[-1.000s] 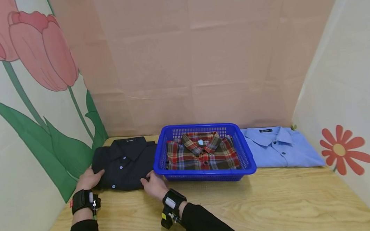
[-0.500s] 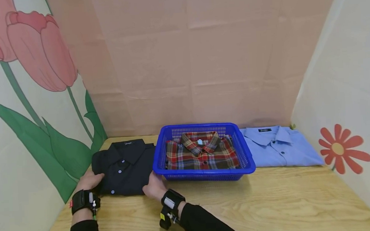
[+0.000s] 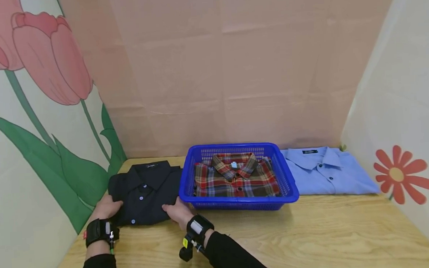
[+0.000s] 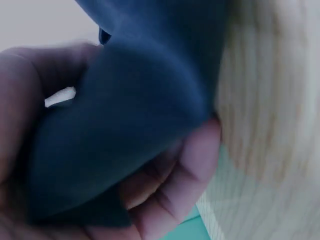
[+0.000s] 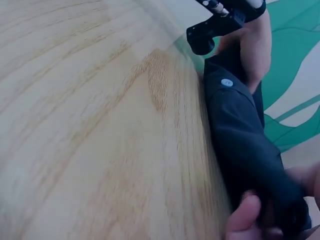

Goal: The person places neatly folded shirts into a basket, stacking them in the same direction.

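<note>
since a second ago, the folded black button-up shirt [image 3: 153,208] has slid slightly nearer the person; the basket and the other shirts show no clear shift. the broadest surface is the pinkish-brown sheet [image 3: 211,69] at the back, perhaps hung as a plain backdrop. before it spreads the wood-grain desk [image 3: 314,234], giving the shirts a flat base that helps their folds stay square. the blue perforated plastic basket [image 3: 239,199] stands at the middle, probably so that it is in reach from either side. a blue collared shirt [image 3: 348,179] lies folded to its right, partly behind its side. a red plaid shirt [image 3: 217,187] lies collar up inside the basket, neatly within the walls. the black shirt is on the left of the desk, just beside the basket; i cannot tell whether they touch. the left hand [image 3: 107,207] has its grip closed round the shirt's near left corner, thumb above, fingers beneath. the right hand [image 3: 179,213] pinches the near right corner, its grip narrowed to the cloth. holding both corners likely spreads the weight and keeps the fold together, pale buttons [image 3: 141,198] facing up.
</note>
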